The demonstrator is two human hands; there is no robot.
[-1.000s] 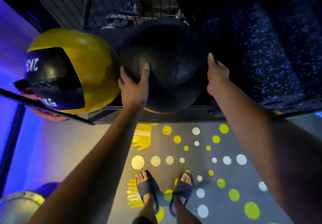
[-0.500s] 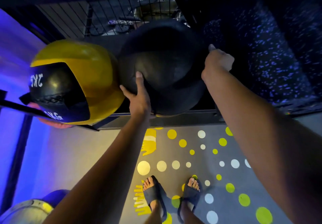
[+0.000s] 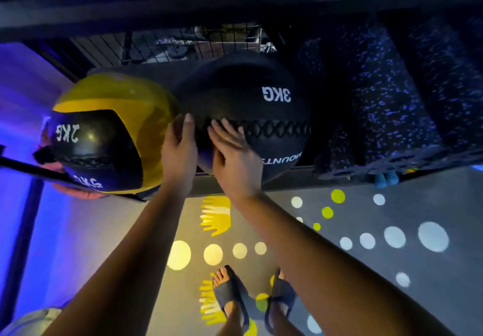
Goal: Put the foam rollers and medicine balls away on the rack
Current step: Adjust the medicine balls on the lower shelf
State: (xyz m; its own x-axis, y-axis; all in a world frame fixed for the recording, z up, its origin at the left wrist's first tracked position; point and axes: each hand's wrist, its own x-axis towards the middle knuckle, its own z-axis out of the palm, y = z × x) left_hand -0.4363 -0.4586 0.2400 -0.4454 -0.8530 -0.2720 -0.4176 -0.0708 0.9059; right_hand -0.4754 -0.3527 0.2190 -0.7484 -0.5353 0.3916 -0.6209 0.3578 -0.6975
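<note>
Left hand point(image 3: 179, 150), right hand point(image 3: 236, 159) open flat, pressing black 3KG medicine ball point(image 3: 264, 108) on rack shelf point(image 3: 292, 177); yellow 2KG medicine ball point(image 3: 117, 116) at its 9 o'clock.

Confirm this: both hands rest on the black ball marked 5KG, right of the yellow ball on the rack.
The weight is wrong: the head view shows the black ball marked 3KG. The left hand and right hand rest on it, right of the yellow ball on the rack.

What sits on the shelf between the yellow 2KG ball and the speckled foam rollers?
The black 3KG medicine ball sits there, as the head view shows; the left hand and right hand rest on it.
</note>
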